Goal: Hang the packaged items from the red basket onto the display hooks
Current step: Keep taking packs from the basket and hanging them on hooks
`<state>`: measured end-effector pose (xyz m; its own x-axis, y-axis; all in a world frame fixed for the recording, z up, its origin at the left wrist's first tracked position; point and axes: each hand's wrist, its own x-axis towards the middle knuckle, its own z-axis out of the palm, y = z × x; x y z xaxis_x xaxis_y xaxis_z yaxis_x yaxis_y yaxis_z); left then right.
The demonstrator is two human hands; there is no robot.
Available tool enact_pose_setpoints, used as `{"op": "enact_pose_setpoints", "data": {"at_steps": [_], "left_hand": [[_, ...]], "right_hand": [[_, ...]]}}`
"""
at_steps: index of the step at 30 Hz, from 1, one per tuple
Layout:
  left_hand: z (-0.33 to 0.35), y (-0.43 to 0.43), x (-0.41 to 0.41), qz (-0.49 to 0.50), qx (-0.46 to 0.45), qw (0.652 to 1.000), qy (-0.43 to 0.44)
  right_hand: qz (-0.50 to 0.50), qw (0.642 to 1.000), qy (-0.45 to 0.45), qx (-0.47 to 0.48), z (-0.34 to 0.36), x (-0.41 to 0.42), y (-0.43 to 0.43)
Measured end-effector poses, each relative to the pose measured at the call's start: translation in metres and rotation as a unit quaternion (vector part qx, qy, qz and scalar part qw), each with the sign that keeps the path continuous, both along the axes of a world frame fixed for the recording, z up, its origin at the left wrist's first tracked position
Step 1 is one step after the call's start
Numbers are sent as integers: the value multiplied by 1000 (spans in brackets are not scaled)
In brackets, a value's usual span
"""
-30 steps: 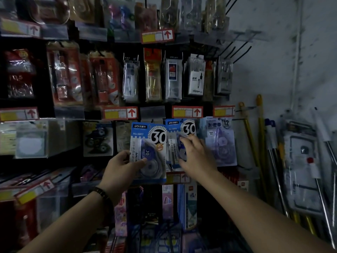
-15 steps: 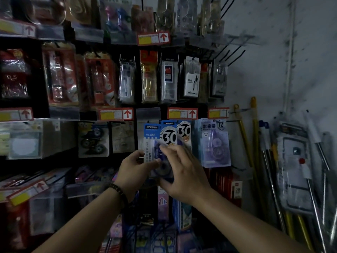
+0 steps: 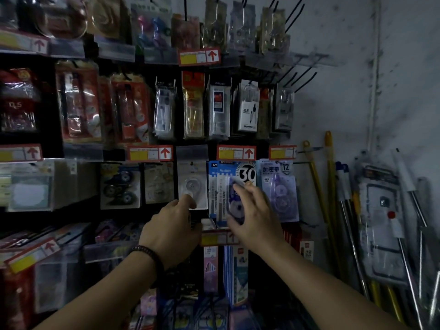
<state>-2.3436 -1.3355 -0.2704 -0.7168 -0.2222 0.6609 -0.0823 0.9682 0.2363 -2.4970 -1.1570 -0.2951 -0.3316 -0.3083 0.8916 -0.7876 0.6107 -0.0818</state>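
A blue correction-tape pack marked "30" [image 3: 245, 173] hangs in a stack of like packs on a hook in the middle row of the display. My right hand [image 3: 254, 217] lies on its front with fingers spread, the thumb at its lower edge. My left hand [image 3: 173, 225], with a bead bracelet on the wrist, holds nothing. Its fingers are loosely curled just below a clear blister pack [image 3: 192, 179] one hook to the left, the index fingertip at that pack's bottom edge. The red basket is out of view.
A purple tape pack marked "12" [image 3: 281, 186] hangs right of the blue stack. Red-arrow price tags [image 3: 235, 152] line the rows. Bare black hooks [image 3: 302, 82] stick out at the upper right. Yellow poles and mop handles [image 3: 331, 186] lean on the wall.
My left hand carried the blue pack rightward onto the stack and let go. It now sits lower left. My right hand moved onto the front of the stack.
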Motion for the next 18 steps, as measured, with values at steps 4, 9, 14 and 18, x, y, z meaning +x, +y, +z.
{"op": "enact_pose_setpoints", "data": {"at_steps": [4,9,14,18], "left_hand": [[-2,1,6,0,-3,1000,-14],[-6,5,9,-5,-16,999,-32],[-11,14,11,-12,-27,999,-37],[-14,14,14,-19,-31,999,-39]], "right_hand": [[-21,999,-3,28,9,-1,-3],[-32,998,-29,45,17,-1,-6],[-51,994,-67,63,27,2,-12],[-74,988,-101,94,28,8,-17]]}}
